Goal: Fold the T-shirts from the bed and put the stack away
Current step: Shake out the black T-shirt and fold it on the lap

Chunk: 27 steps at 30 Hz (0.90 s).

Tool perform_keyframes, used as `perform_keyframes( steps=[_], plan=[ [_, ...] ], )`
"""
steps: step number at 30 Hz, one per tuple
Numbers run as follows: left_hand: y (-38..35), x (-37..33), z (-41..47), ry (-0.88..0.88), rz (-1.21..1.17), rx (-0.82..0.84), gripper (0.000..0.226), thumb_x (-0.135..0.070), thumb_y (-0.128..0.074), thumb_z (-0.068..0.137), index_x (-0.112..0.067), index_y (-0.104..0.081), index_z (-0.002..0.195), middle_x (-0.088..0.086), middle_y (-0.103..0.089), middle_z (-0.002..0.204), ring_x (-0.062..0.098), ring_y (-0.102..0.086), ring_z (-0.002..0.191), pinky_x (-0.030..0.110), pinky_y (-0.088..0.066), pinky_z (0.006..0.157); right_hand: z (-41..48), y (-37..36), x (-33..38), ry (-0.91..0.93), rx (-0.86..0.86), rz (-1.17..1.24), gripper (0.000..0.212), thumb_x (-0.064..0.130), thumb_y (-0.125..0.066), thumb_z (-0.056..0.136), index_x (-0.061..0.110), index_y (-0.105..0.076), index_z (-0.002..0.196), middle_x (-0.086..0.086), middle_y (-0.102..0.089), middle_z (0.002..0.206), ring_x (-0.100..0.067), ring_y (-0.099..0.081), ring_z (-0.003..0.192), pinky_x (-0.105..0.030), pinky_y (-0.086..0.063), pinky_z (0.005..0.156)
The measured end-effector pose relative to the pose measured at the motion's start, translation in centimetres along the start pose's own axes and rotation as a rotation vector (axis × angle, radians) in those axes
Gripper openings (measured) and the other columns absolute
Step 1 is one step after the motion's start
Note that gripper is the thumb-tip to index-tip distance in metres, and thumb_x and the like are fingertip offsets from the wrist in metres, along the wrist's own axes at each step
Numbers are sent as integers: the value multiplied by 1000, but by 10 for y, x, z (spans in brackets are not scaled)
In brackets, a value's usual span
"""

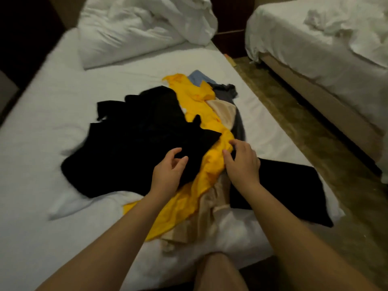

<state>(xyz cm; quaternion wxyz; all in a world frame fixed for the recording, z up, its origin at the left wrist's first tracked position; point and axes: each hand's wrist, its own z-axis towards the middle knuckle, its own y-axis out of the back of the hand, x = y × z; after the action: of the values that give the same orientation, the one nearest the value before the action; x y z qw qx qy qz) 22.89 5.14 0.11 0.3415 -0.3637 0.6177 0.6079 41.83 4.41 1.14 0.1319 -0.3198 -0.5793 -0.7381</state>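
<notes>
Heap of shirts (197,122) sits unfolded in the middle of the bed (42,133), closer to its right edge. Black shirt (130,148) is spread on top at the left, and it's so dark you can't really make out a collar or sleeves, just a blob with a few corners. Yellow shirt (193,99) runs through the middle like a stripe, partly tucked under the black one. Beige shirt (222,109) shows up by the grey shirt (227,91), and more beige cloth pokes out near the front edge; the rest is buried. Blue shirt (197,75) is only a corner at the far end. Flat black piece (294,192) lies right of the heap with its left edge hidden by the right forearm; can't tell if it's a folded shirt. White lump (233,229) at the front could be sheet or another shirt, no idea.

Left hand (168,171) hovers at the black shirt's near corner, fingers loosely bent, nothing in it. Right hand (241,162) is down on the yellow shirt with fingertips dug in. Whether it's actually pinching the cloth I can't tell, since the fingers hide it. Both forearms cut across the lower heap, and a knee (220,269) is chopped off at the bottom.

Crumpled duvet (136,28) is bunched at the head of the bed. Second bed (304,55) with rumpled white bedding is across a strip of floor (283,118) on the right, also cut off. Whole picture is dim and a bit blurry.
</notes>
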Motion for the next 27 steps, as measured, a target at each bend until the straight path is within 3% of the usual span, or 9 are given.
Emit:
perform_keyframes(
  steps=[4, 7, 10, 13, 15, 19, 23, 25, 27],
  plan=[
    [58, 29, 4, 0, 63, -88, 38, -26, -51, 95, -20, -47, 133, -1, -60, 114, 15, -56, 104, 26, -48, 81, 2, -51, 47, 125, 208, 93, 44, 38, -48, 95, 20, -45, 136, 1, -51, 134, -20, -46, 125, -34, -37, 99],
    [87, 56, 13, 70, 30, -87, 40, -20, -54, 93, -20, -48, 133, 5, -57, 123, 21, -54, 111, 32, -48, 87, 0, -87, 56, 40, 394, 171, 56, 38, -51, 95, 19, -33, 144, -1, -43, 142, -22, -42, 129, -32, -38, 100],
    [95, 83, 16, 129, 54, -23, 43, -20, -56, 93, -20, -46, 135, 8, -54, 125, 24, -53, 113, 26, -46, 84, 1, -110, 56, -77, 355, 114, 59, 37, -57, 91, 17, -34, 142, -5, -45, 138, -29, -44, 124, -39, -40, 100],
    [84, 90, 14, 150, -10, 56, 43, -20, -56, 92, -19, -47, 134, 7, -54, 122, 22, -53, 112, 14, -43, 78, 5, -116, 56, -73, 298, 70, 28, 29, -56, 92, 19, -53, 118, -3, -57, 110, -25, -54, 105, -35, -46, 81],
    [72, 85, 14, 138, -14, 118, 40, -22, -58, 91, -19, -50, 131, 4, -55, 121, 16, -52, 110, 13, -41, 79, 4, -117, 56, -5, 329, -34, 6, 27, -52, 94, 22, -56, 96, 1, -56, 93, -22, -55, 94, -29, -38, 69],
    [51, 74, 9, 131, 40, 153, 43, -31, -63, 87, -21, -52, 128, 0, -55, 123, 15, -52, 113, 19, -43, 85, -2, -110, 65, 60, 228, -87, 12, 21, -49, 95, 20, -52, 83, 0, -53, 84, -21, -52, 83, -28, -34, 65],
    [41, 66, 4, 84, 221, 146, 68, -41, -71, 78, -20, -41, 136, 3, -43, 133, 20, -44, 122, 26, -39, 95, -1, -71, 96, 57, 69, 156, 15, 18, -48, 95, 14, -52, 81, 1, -50, 76, -14, -47, 72, -23, -33, 58],
    [41, 55, 6, 53, 354, 119, 78, -45, -71, 76, -21, -34, 140, 6, -34, 140, 24, -37, 128, 30, -36, 101, 3, -43, 117, -51, 97, 407, 20, 16, -47, 97, 13, -50, 77, 0, -46, 70, -11, -43, 64, -15, -32, 52],
    [45, 41, 9, 30, 388, 42, 79, -41, -69, 79, -21, -28, 144, 10, -28, 144, 29, -33, 131, 35, -34, 103, 5, -15, 138, -158, 184, 717, 23, 13, -45, 98, 13, -52, 75, -5, -48, 70, -14, -45, 66, -19, -36, 60]
  ],
)
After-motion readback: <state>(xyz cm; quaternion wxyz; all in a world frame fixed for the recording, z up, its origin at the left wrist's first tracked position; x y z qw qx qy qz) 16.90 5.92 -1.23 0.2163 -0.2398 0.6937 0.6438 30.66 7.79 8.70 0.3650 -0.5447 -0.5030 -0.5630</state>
